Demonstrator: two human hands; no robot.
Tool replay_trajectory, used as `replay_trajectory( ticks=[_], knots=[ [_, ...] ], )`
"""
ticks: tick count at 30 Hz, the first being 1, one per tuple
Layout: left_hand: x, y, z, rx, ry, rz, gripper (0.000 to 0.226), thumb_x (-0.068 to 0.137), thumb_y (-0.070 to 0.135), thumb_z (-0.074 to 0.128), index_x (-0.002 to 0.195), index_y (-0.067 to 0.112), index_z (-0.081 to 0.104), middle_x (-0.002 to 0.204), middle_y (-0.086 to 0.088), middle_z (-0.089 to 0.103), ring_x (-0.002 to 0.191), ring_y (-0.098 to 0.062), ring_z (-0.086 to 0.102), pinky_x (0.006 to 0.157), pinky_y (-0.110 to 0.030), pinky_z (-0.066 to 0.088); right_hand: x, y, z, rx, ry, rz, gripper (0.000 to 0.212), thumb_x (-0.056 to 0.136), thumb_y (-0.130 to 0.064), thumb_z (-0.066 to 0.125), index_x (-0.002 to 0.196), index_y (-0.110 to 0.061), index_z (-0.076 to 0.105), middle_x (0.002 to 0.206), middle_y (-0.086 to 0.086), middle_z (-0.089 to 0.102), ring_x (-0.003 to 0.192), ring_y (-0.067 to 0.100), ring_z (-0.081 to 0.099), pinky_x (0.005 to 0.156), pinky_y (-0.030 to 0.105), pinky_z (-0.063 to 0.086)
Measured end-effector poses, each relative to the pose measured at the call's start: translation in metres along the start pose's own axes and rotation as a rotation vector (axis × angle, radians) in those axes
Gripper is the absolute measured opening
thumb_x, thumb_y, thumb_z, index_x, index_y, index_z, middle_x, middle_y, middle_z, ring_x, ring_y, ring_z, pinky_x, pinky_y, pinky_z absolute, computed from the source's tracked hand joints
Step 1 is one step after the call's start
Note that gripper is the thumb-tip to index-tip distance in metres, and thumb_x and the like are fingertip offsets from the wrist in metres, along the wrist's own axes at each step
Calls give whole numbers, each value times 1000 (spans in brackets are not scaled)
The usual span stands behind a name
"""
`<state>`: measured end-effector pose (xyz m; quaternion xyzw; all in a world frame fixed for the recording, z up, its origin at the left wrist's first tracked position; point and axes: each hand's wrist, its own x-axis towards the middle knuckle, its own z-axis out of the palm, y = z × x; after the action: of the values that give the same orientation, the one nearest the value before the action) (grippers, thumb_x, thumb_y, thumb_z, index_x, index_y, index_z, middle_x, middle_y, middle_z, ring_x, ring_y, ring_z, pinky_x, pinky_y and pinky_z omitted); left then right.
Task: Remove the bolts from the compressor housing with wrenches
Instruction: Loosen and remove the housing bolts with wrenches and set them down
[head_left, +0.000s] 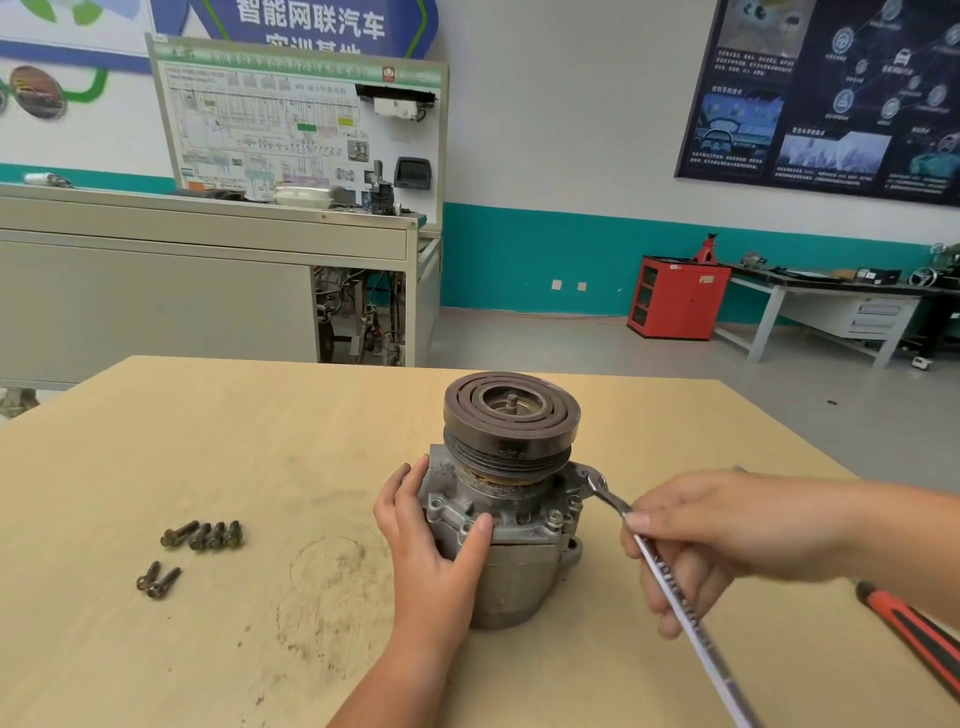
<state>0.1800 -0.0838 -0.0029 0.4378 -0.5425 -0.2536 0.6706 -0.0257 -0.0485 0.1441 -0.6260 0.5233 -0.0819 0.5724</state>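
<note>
Broadest, a pale wood-grain table (208, 441): flat, matt, smeared with grey rings and scuffs at seven o'clock from the compressor. Upright near the table's middle, the compressor housing (519, 571): dull, grimy cast grey metal, barrel-shaped below, with a lobed flange of bolt ears above. On top, a dark round pulley (511, 415), grooved at the rim, concentric rings on its face, a short shaft stub at centre. Right hand (727, 535) at three o'clock of the housing, fingers curled round the shaft of a long, slim, polished steel wrench (675, 587) with lettering stamped along it. Open-end head laid on the flange ear at two o'clock, any bolt under it too hidden to tell. Left hand (431, 535) at nine o'clock, fingers wrapped behind the casting and thumb pressed on the front flange, gripping it and hiding its left flank. One bolt (555, 517), hex-headed, seated in the flange toward three o'clock. Loose bolts (205, 535) well apart at nine o'clock on the table: four side by side, dark, with flanged heads, and two more at eight o'clock. At four o'clock, a red-and-black handle (914, 634), partly behind the right forearm. Beyond the table, a grey metal workbench (156, 270) at eleven o'clock with a white diagram board (301, 119) standing on it. At one o'clock, a red cabinet (675, 296) and, above it, a dark poster (831, 93) on the wall.
</note>
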Motion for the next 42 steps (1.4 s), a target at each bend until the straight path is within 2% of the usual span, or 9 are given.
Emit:
replay_trajectory(
  ticks=[5, 11, 16, 20, 24, 31, 34, 37, 42],
  knots=[
    [-1, 2, 0, -3, 0, 2, 67, 62, 57, 53, 124, 41, 33, 140, -2, 25, 117, 29, 21, 87, 8, 22, 6, 0, 39, 277, 63, -38, 24, 99, -24, 41, 88, -6, 53, 60, 9, 66, 50, 19, 67, 44, 21, 50],
    [0, 1, 0, 1, 1, 6, 66, 63, 56, 53, 123, 41, 33, 139, -2, 26, 118, 28, 21, 87, 8, 22, 16, -9, 36, 162, 27, 28, 27, 101, -27, 37, 87, -9, 51, 52, 3, 63, 44, 14, 63, 43, 20, 49],
    [0, 1, 0, -14, -8, -13, 70, 62, 57, 53, 126, 39, 33, 140, 0, 25, 119, 26, 23, 87, 7, 24, 14, -33, -15, -601, -15, 174, 35, 97, -42, 42, 79, -17, 57, 54, -8, 57, 49, 9, 58, 60, 22, 50],
    [-1, -1, 0, -9, -12, -19, 69, 66, 49, 60, 129, 37, 32, 141, 0, 25, 117, 28, 24, 86, 7, 26, 28, -38, -34, -1107, 257, -59, 26, 90, -52, 49, 96, -32, 64, 89, -8, 61, 83, 10, 56, 79, 31, 48],
    [-1, -1, 0, 1, -21, -22, 61, 70, 37, 61, 124, 42, 33, 143, -2, 25, 116, 28, 24, 85, 8, 26, 14, -31, -45, -890, 124, 43, 18, 93, -42, 51, 83, -33, 62, 72, -15, 62, 68, -5, 58, 67, 17, 43],
    [0, 3, 0, 4, -57, -25, 91, 42, 57, 72, 122, 46, 32, 141, 3, 21, 119, 26, 22, 85, 8, 26, 1, 0, 13, 131, -1, -23, 21, 99, -24, 38, 91, -8, 49, 64, 5, 68, 53, 19, 68, 58, 25, 54],
    [0, 3, -1, 25, -87, -13, 101, 35, 60, 77, 123, 46, 29, 140, 4, 17, 117, 31, 18, 86, 9, 22, 4, -3, 28, 208, 50, -43, 23, 100, -24, 38, 94, -6, 51, 53, 3, 62, 43, 15, 62, 55, 26, 55],
    [-1, 3, 1, 25, -88, -37, 108, 37, 59, 89, 124, 46, 27, 144, -1, 15, 120, 14, 27, 88, 9, 21, 10, -6, 34, 201, 68, -24, 24, 102, -25, 36, 95, -7, 51, 49, 2, 61, 41, 14, 61, 50, 23, 53],
    [-4, 3, 1, 10, -83, -81, 104, 35, 55, 80, 125, 54, 27, 142, 0, 21, 114, 13, 33, 83, 9, 24, 10, -11, 24, -23, 6, 63, 28, 103, -30, 32, 90, -12, 49, 47, -3, 60, 40, 12, 61, 43, 18, 48]
  ],
)
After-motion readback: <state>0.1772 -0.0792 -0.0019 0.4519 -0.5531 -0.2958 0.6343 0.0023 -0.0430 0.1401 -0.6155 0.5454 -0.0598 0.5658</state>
